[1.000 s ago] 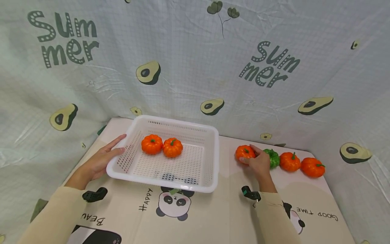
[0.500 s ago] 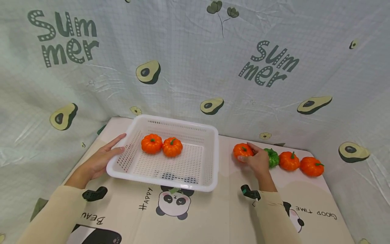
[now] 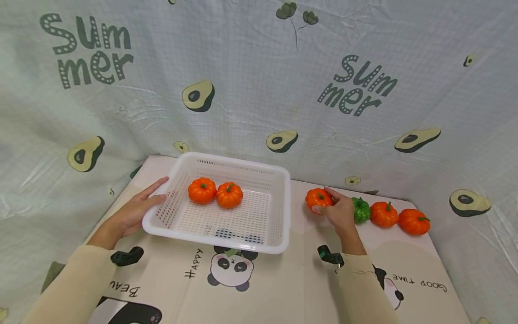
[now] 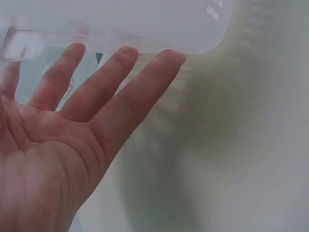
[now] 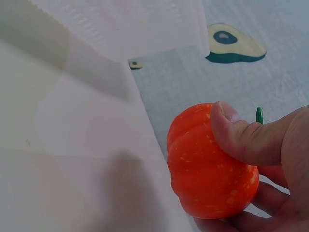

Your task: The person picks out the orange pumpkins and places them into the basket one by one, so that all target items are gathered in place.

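Observation:
My right hand (image 3: 341,214) grips a small orange pumpkin (image 3: 318,199) to the right of the white plastic basket (image 3: 286,211). In the right wrist view, the thumb lies over the pumpkin (image 5: 207,164) near its green stem, with fingers underneath; it appears raised above the table. At the basket's left end, my left hand (image 3: 131,213) touches the rim. The left wrist view shows its fingers (image 4: 140,92) extended and spread, tips against the basket's edge (image 4: 145,29); its thumb is out of that view. Inside the basket, two orange pumpkins, one left (image 3: 202,191) and one right (image 3: 229,195), sit side by side.
Right of my right hand stand a green pumpkin-like vegetable (image 3: 361,210), partly hidden by the hand, and two orange pumpkins, one nearer (image 3: 384,214) and one farther right (image 3: 414,222). A printed cloth (image 3: 243,112) hangs behind the panda-patterned table (image 3: 279,288).
My right hand has moved slightly left with the orange pumpkin, away from the green one and towards the basket. The left hand and the basket stay in place.

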`<state>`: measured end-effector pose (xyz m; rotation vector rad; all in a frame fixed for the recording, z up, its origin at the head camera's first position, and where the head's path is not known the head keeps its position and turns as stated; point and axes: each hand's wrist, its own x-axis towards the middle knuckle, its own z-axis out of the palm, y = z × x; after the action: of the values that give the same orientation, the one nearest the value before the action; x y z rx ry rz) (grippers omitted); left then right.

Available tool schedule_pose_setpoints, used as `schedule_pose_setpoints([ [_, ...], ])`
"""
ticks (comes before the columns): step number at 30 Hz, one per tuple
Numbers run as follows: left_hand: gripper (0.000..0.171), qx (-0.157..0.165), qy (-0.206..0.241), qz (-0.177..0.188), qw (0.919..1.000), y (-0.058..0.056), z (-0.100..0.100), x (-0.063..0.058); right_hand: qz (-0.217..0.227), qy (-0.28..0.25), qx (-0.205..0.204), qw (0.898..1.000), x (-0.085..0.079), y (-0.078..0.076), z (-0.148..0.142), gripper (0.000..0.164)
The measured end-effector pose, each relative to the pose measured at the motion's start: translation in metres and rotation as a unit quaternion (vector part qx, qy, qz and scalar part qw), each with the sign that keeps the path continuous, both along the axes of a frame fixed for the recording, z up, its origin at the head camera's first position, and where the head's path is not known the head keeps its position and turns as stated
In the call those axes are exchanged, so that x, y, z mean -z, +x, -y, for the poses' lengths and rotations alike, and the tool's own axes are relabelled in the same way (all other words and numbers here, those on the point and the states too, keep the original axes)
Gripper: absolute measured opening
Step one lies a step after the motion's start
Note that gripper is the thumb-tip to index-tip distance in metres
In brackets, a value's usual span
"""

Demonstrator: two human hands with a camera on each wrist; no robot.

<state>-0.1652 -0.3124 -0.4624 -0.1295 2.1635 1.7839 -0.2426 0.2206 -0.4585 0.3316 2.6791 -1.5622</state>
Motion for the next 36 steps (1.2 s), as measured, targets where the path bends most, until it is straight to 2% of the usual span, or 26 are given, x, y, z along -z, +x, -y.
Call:
schedule_pose_setpoints([
  [9,0.074,-0.003,0.000,0.002,1.0000,-0.001,0.001,0.002,0.000,-0.012,-0.017,1.000,-0.010,0.004,0.007,0.076],
  [28,0.074,0.001,-0.001,-0.008,1.0000,0.000,0.000,0.001,-0.039,-0.030,-0.053,0.997,-0.024,0.009,0.016,0.075],
  [36,0.074,0.003,-0.002,-0.007,1.0000,0.000,0.000,0.000,-0.042,-0.035,-0.059,0.997,-0.032,0.011,0.024,0.075],
])
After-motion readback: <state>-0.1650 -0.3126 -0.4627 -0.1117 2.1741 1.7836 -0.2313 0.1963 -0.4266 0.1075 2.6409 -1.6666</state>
